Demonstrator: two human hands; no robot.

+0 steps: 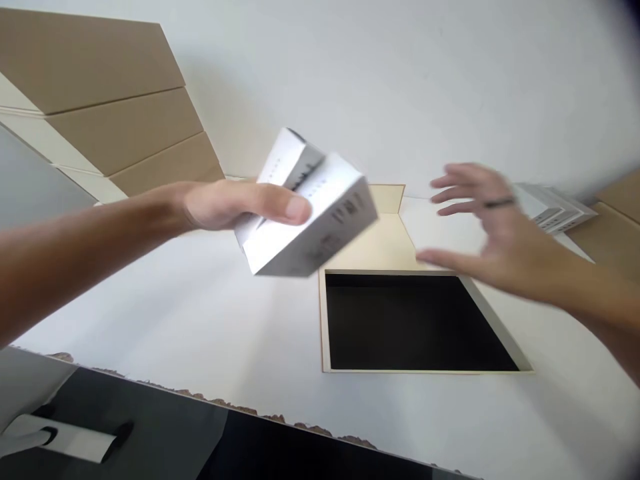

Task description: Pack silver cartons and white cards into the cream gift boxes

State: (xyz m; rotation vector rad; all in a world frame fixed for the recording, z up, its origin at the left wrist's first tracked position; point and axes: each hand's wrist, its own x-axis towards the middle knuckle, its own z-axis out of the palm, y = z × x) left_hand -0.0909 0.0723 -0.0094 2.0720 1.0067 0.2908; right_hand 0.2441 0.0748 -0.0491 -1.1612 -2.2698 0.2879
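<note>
Two small white boxes [313,220] with dark print are gripped together in my left hand [245,203], the thumb lying across their top. They are held in the air above the white table, left of an open cream box [390,250]. That box has a black interior and its lid is raised at the back. My right hand [475,213], slightly blurred, hangs above the right rear of the open box. Its thumb and fingers are spread, with nothing between them, and a dark ring is on one finger.
Stacked brown and cream boxes [115,100] stand at the back left. More white boxes [553,207] lie behind my right wrist, beside brown cardboard [610,233] at the right. The white table [200,320] has a chipped front edge.
</note>
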